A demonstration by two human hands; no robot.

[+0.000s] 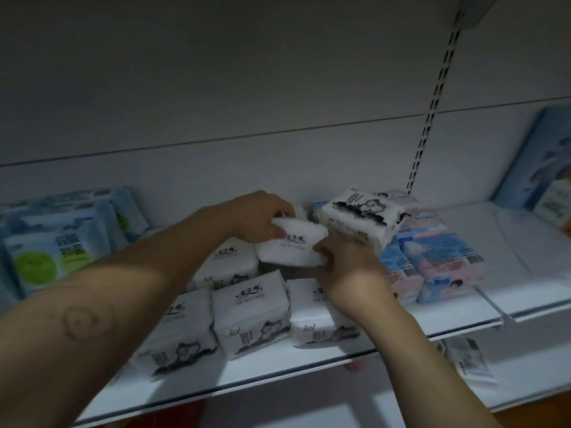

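Observation:
A white tissue pack [293, 247] is held between both hands above a white shop shelf [309, 369]. My left hand [259, 216] grips its upper left end with curled fingers. My right hand [346, 267] holds its right end. Below them, three white tissue packs with black ink drawings stand along the shelf front: one [177, 335] on the left, one [251, 310] in the middle, one [312, 319] partly behind my right wrist. Another white pack [230, 261] lies behind them. A tilted white pack [360, 219] rests on top to the right.
Pink and blue packs [432, 257] are stacked to the right. Blue and green wipe packs [58, 239] stand at the left. A large blue package [537, 168] leans at the far right. A slotted upright [432, 112] runs up the back panel. A loose pack [469, 359] lies on the lower shelf.

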